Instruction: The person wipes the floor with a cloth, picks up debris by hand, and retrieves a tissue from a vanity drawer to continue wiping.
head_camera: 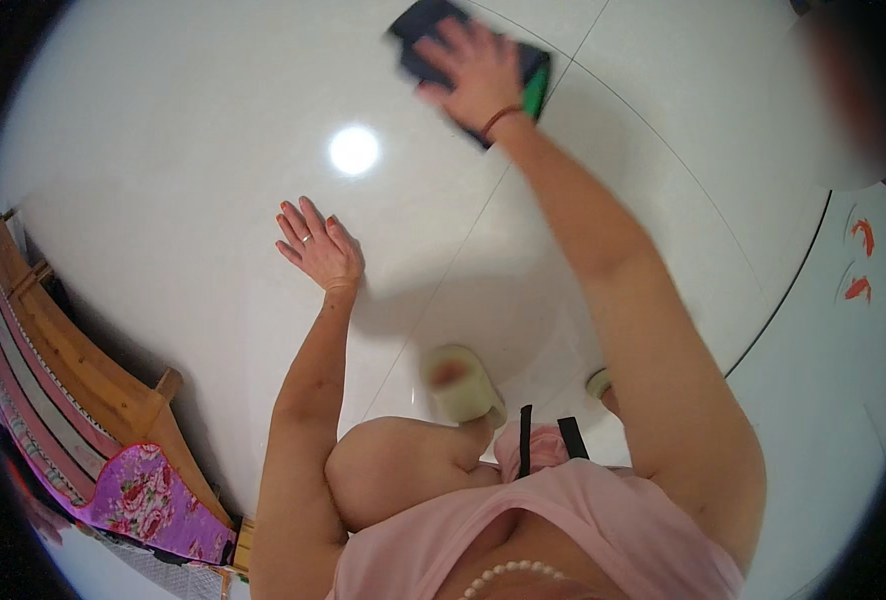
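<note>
My right hand [474, 75] lies spread over a dark folded cloth [424, 21] on the glossy tile floor [187, 150], at the top of the view. A green part of the cloth shows beside my wrist, which wears a reddish-brown band. Hand and cloth are somewhat blurred. My left hand [323, 251] rests palm down on the floor, fingers apart, with a ring on one finger and nothing in it. It is nearer to me and left of the cloth.
To the left stands a wooden bed frame [86, 352] with a striped mattress [52, 390] and purple floral fabric [146, 495]. Pale green slippers [461, 386] are on my feet. At right is a white surface [803, 315] with orange fish-shaped marks [861, 237]. A blurred dark object [863, 82] fills the upper right.
</note>
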